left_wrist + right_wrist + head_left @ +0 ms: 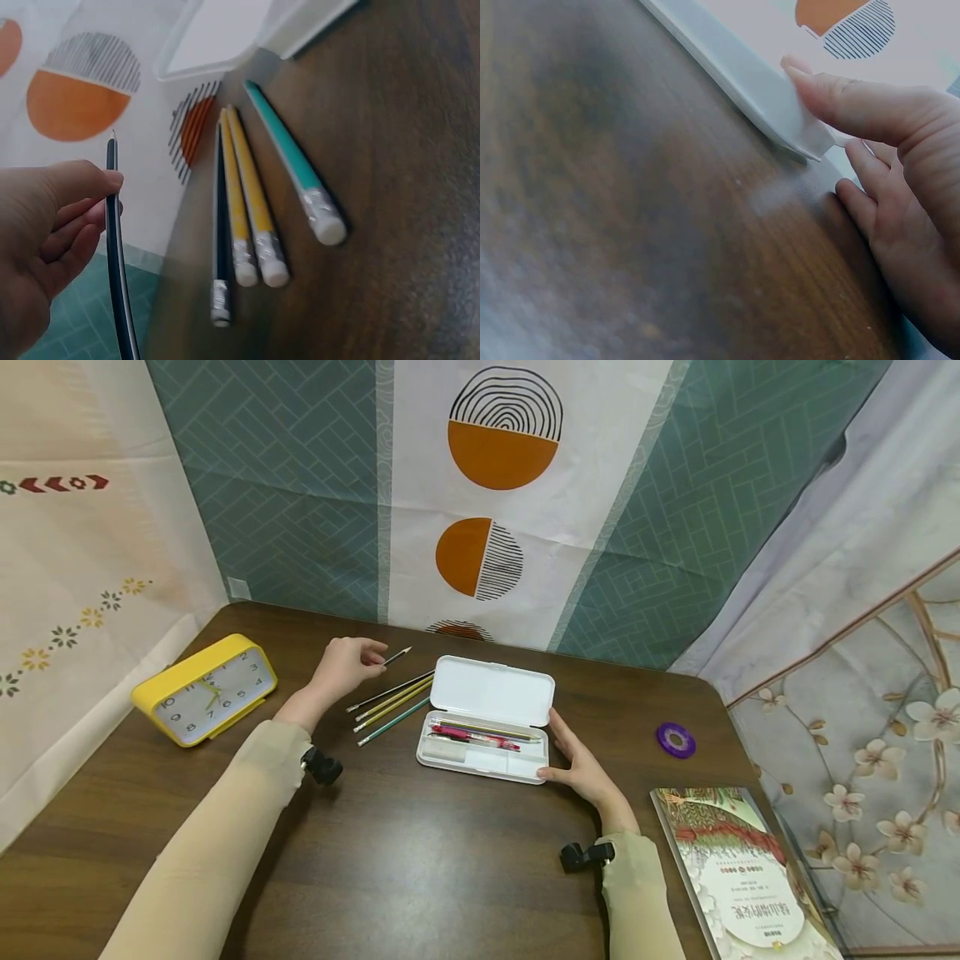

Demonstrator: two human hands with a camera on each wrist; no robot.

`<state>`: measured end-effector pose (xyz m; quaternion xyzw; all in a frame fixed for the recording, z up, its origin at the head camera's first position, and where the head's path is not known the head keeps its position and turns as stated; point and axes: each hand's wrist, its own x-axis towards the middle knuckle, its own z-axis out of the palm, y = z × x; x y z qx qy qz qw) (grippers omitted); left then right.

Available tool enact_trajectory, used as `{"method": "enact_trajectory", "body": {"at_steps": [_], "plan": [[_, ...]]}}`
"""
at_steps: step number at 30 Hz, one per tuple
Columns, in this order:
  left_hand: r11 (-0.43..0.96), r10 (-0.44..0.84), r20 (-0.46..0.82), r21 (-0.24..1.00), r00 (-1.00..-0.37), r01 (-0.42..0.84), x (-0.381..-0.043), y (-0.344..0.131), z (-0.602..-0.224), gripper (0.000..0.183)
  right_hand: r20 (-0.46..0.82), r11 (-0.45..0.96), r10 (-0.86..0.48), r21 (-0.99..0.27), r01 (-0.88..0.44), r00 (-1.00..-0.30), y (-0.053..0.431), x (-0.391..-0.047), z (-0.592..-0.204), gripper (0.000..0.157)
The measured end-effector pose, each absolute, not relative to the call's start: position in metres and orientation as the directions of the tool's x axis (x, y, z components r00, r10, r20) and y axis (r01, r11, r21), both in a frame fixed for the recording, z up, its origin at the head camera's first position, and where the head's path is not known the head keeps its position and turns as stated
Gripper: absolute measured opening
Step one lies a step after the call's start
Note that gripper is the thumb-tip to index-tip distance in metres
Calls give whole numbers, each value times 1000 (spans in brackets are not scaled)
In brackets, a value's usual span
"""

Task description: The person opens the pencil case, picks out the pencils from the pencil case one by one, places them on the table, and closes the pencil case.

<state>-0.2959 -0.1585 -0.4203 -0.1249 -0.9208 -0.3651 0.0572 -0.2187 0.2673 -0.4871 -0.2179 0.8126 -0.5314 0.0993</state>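
My left hand [347, 667] pinches a dark striped pencil [115, 247] between thumb and fingers, its sharpened tip pointing up and away. Just to the right, a dark pencil [220, 240], two yellow pencils [251, 199] and a green pencil [289, 150] lie on the table, eraser ends toward me. A white pencil case [491, 691] stands with its lid up. Inside it lie a red pen [480, 739], several pencils [491, 727] and a whitish block [444, 749]. My right hand [583, 770] holds the case's right end, thumb at the front corner and fingers along the side.
A yellow alarm clock [213, 689] stands on the left of the wooden table [420, 868]. To the right are a purple ring-shaped roll [676, 740] and, nearer, a book [738, 868]. A patterned cloth [408, 510] hangs behind the table's back edge.
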Motion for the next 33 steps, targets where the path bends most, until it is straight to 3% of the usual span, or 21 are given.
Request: {"method": "enact_trajectory", "body": {"at_steps": [16,33], "plan": [[716,167,126,666,-978,208,-303,-158,-451,33,69,345,-458,-905,-249,-886,268,-219,-486,105],[712,183,91,674,-979,196,-311,-147,-460,35,64,340,-456,-909,-240,-888,267,-219,-487,104]]}}
